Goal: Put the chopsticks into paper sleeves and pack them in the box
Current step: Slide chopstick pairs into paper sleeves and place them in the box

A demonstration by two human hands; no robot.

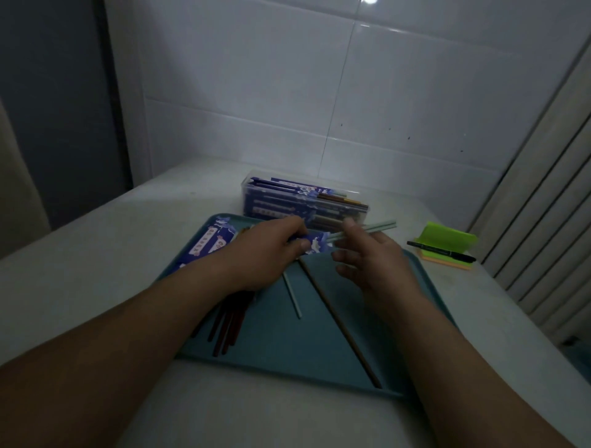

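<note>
Large glossy white wall tiles (351,96) rise behind the white bench (96,255), with a bright light spot (371,1) at the top edge. A dark grey panel (57,112) stands at the left, a pale ribbed panel (543,208) at the right. The room is dim.

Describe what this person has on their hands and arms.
Left hand and right hand are bare: no gloves, rings, watch or bands visible. Both forearms are uncovered to the frame's edge, no sleeve in view. Dim light hides fine marks.
</note>
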